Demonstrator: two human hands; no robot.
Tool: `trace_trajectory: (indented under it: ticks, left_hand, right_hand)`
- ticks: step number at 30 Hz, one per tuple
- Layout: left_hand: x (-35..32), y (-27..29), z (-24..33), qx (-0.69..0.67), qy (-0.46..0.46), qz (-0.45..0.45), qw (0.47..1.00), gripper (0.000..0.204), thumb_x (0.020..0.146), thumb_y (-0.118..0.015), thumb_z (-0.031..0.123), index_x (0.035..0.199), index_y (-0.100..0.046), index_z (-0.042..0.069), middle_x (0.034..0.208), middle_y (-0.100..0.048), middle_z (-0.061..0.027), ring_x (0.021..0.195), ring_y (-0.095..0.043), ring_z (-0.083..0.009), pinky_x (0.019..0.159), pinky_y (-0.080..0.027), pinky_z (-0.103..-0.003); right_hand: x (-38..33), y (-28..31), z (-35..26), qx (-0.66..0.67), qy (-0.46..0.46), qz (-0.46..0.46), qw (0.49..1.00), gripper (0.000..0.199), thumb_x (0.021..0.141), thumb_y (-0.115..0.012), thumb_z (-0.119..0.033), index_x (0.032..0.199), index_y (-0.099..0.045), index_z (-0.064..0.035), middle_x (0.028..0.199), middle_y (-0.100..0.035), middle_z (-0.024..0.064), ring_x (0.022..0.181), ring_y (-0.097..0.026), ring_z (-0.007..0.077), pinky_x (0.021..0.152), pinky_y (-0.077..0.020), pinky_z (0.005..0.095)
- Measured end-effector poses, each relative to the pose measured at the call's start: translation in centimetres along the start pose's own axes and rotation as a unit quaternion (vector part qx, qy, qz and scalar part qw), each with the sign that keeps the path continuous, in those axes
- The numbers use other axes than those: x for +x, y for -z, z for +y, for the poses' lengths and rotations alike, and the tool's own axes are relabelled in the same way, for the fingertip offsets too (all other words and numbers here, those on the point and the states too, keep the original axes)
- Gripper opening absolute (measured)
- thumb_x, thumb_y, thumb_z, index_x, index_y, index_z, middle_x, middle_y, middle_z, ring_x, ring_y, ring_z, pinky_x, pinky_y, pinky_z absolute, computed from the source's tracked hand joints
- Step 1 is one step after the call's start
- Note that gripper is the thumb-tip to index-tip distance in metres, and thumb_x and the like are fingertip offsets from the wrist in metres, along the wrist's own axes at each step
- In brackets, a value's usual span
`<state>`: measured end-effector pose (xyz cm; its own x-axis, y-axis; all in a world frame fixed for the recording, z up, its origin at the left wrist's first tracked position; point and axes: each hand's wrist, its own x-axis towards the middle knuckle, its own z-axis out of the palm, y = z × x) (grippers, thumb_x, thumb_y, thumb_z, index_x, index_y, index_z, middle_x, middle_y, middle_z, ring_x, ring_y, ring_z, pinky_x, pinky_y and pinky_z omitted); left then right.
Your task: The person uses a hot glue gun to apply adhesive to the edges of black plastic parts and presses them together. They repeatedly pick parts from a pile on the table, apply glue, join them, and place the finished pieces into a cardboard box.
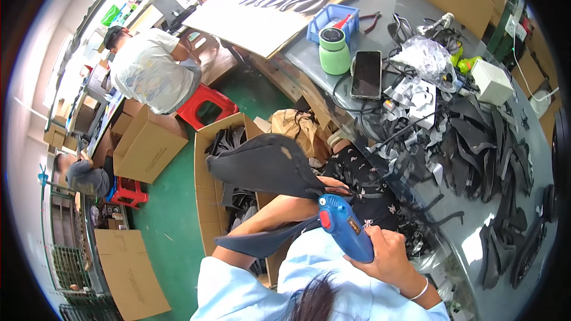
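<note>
Mid-job, I judge: my right hand (389, 255) grips the blue glue gun (345, 226), nozzle at the dark fabric piece (264, 163) pinched in my left hand (333, 185); heap of black pieces (476, 148) on the table (476, 244) seemingly awaits.

The left hand is hidden behind the dark fabric piece (262, 163), and the blue tool's (346, 227) tip cannot be seen.

Right hand (389, 255) gripping blue glue gun (347, 227), left hand (333, 185) pinching dark fabric piece (264, 163), cardboard box (208, 202) below

A dark-screened phone (366, 74) lies on the grey table (309, 56); brown cardboard boxes (147, 142) stand on the green floor (172, 226).
</note>
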<state>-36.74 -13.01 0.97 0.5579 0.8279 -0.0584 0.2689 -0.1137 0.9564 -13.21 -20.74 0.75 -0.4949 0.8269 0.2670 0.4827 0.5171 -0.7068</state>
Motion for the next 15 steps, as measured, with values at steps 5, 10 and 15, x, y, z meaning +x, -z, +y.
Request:
trace_trajectory:
  ticks: [5, 10, 15]
  left_hand:
    - [-0.4, 3.2, 4.5, -0.067, -0.043, 0.130, 0.988, 0.039, 0.076, -0.067, 0.008, 0.112, -0.057, 0.000, 0.098, -0.064, -0.0088, 0.095, -0.059, -0.0163, 0.084, -0.047, -0.029]
    - [-0.5, -0.1, 4.6, -0.341, -0.120, 0.429, 0.828, 0.035, 0.080, -0.062, 0.008, 0.112, -0.048, 0.003, 0.101, -0.059, -0.0089, 0.094, -0.056, -0.0163, 0.088, -0.044, -0.032]
    - [-0.2, -1.7, 4.2, -0.330, -0.142, 0.444, 0.821, 0.032, 0.081, -0.062, 0.009, 0.110, -0.048, 0.004, 0.101, -0.057, -0.0079, 0.095, -0.055, -0.0157, 0.089, -0.043, -0.032]
  right_hand:
    - [-0.2, -0.1, 0.9, -0.017, -0.051, -0.007, 0.999, 0.052, 0.062, -0.083, -0.027, 0.092, -0.049, -0.0014, 0.068, -0.060, 0.0116, 0.057, -0.062, 0.0283, 0.053, -0.0492, 0.0359]
    - [0.1, 0.2, 1.0, -0.038, -0.064, -0.018, 0.997, 0.049, 0.063, -0.081, -0.025, 0.092, -0.049, -0.0017, 0.069, -0.061, 0.0116, 0.059, -0.063, 0.0278, 0.055, -0.0497, 0.0356]
    - [0.4, 0.5, 0.6, -0.026, -0.058, -0.005, 0.998, 0.050, 0.063, -0.081, -0.025, 0.092, -0.049, -0.0012, 0.069, -0.061, 0.0113, 0.058, -0.063, 0.0279, 0.055, -0.0501, 0.0353]
